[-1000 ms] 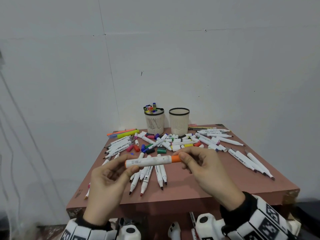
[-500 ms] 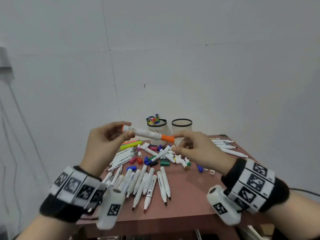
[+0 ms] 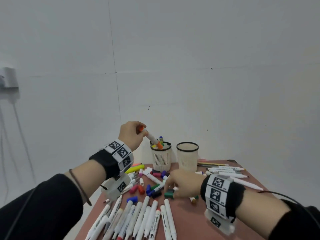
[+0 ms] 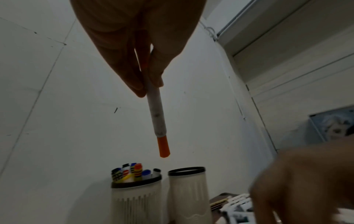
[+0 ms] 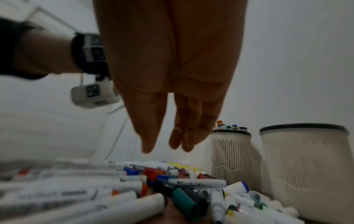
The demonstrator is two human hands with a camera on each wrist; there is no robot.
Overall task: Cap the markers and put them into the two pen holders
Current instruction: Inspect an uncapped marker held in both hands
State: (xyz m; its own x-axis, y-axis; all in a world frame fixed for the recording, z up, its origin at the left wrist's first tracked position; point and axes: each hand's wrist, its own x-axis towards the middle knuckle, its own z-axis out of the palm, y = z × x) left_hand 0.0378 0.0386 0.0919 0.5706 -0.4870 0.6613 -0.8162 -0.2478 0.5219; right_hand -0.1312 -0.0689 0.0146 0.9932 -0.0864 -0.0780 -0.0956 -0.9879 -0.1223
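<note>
My left hand [image 3: 133, 135] pinches a white marker with orange caps [image 3: 152, 138] near its upper end. The marker tilts down, its lower cap over the mouth of the left pen holder [image 3: 161, 157], which holds several capped markers; in the left wrist view the orange-capped marker [image 4: 158, 119] hangs above that left holder [image 4: 136, 200]. The right pen holder [image 3: 187, 157] looks empty. My right hand [image 3: 180, 186] hovers low over the loose caps with straight fingers [image 5: 151, 133], holding nothing; a green cap [image 3: 168, 194] lies at its fingertips.
The brown table [image 3: 188, 220] carries a row of uncapped white markers [image 3: 138, 220] at the front, scattered coloured caps [image 3: 140, 188] in the middle, and more white markers [image 3: 230, 171] at the back right. A yellow highlighter [image 3: 135, 168] lies left of the holders. A white wall stands behind.
My right hand let go of the orange-capped marker and dropped to the caps on the table. My left hand carried the marker up and over to the left holder, tipping it downward.
</note>
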